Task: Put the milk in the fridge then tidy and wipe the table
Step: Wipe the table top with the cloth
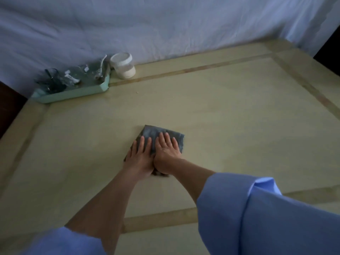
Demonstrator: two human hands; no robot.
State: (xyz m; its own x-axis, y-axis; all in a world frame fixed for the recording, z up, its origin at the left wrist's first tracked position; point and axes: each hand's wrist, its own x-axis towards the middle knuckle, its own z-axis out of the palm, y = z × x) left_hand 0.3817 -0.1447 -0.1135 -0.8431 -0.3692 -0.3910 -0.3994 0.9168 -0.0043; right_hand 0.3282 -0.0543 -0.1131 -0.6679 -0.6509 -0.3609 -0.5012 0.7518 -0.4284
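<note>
A folded grey cloth [153, 132] lies flat near the middle of the pale wooden table [230, 116]. My left hand [140, 157] and my right hand [166, 153] lie side by side on the cloth, fingers straight, pressing it down onto the tabletop. The near part of the cloth is hidden under my palms. No milk or fridge is in view.
A mint-green tray [86, 91] holding dark odds and ends sits at the far left corner. Beside it stands a clear jar with a white lid [122, 65]. A small crumb [137, 92] lies near the tray. A bluish sheet [165, 24] hangs behind the table.
</note>
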